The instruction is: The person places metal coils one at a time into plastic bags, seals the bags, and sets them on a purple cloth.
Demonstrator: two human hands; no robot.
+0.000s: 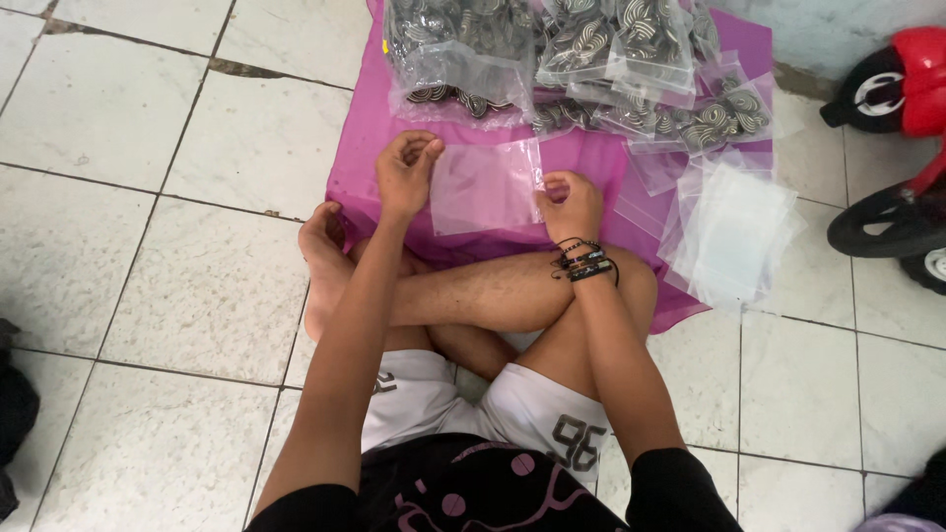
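On white floor tiles, a magenta cloth; both hands' fingers pinch a clear plastic bag.

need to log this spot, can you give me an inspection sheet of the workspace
surface: white tiled floor, cracked grout, with a magenta cloth spread on it
job's things: one empty clear bag held at both edges
clutter: filled bags of swirl-patterned pieces at the cloth's far end; stack of empty bags to the right
grippers: left hand and right hand each pinch the bag; bracelets on the right wrist
cables: nothing seen
surroundings: red and black ride-on toy at right
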